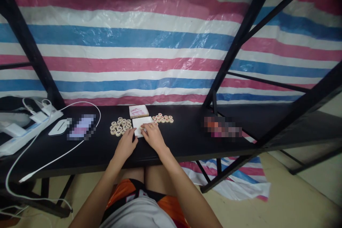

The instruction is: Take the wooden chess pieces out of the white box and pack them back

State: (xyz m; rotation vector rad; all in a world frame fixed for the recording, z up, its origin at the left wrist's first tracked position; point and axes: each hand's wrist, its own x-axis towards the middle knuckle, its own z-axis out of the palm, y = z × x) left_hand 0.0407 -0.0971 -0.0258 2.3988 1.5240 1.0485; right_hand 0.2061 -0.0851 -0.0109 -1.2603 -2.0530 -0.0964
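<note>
A shallow white box [144, 120] lies in front of me on the black table. My left hand [126, 145] is at its near left corner, with the fingers along the left edge and the thumb at the front. Over the box, my right hand [153, 135] has its fingers bent in a pinch on a small pale round piece, apparently a Chinese chess piece [141, 127]. Left of the box several black-marked Chinese chess pieces [120, 127] sit in a cluster. Red-marked Chinese chess pieces [162, 118] lie to its right, partly behind my right hand.
Behind the white box is a white lid-like box [138, 111] with pink print. A phone [82, 127], a white flat device [59, 127], a power strip [32, 128] and a white cable [50, 156] lie left. A blurred item [221, 128] lies right, near the black frame [232, 57].
</note>
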